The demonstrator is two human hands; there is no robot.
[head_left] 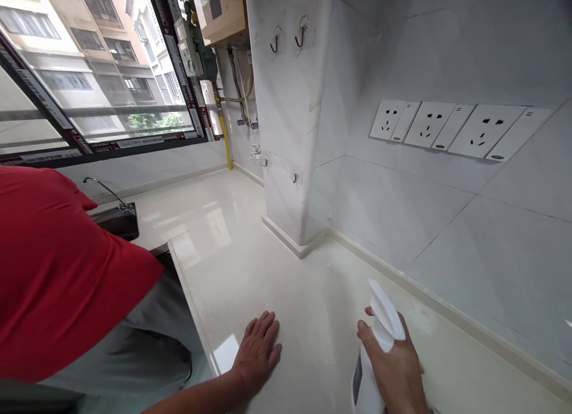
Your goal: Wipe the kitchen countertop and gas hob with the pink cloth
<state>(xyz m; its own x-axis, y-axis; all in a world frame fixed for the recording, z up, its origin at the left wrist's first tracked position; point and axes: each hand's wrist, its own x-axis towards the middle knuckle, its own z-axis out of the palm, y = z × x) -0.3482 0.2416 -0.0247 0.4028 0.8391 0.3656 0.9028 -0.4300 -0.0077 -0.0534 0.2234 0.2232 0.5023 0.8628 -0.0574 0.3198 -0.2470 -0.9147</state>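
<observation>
A red-shirted co-worker (75,265) is left of the tiled pillar (286,128); in front of it, the left hand (259,351) lies flat on the worktop (308,313), holding nothing; right of the pillar and nearer the camera, a white spray bottle (384,330) sits in the curled right hand (399,366), probably light, stiff plastic, slick when wet, best gripped at its neck

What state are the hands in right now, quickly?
Left hand: open, palm down on the countertop.
Right hand: closed around the white spray bottle.
</observation>
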